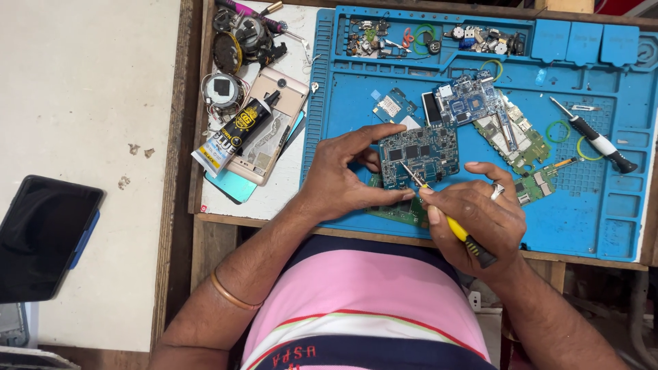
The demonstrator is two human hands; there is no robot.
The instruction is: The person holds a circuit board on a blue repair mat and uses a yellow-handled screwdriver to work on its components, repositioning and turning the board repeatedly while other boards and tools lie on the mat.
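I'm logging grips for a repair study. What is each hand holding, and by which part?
The left hand pinches a blue circuit board by its left edge. The right hand grips a yellow-handled screwdriver mid-handle, tip on the board.

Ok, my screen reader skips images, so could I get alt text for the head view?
A left hand holds a blue circuit board while the right hand touches a yellow-handled screwdriver to it, above a blue work mat strewn with other boards.

left hand (339, 175) gripping circuit board (419, 153), right hand (476, 216) gripping screwdriver (449, 220)
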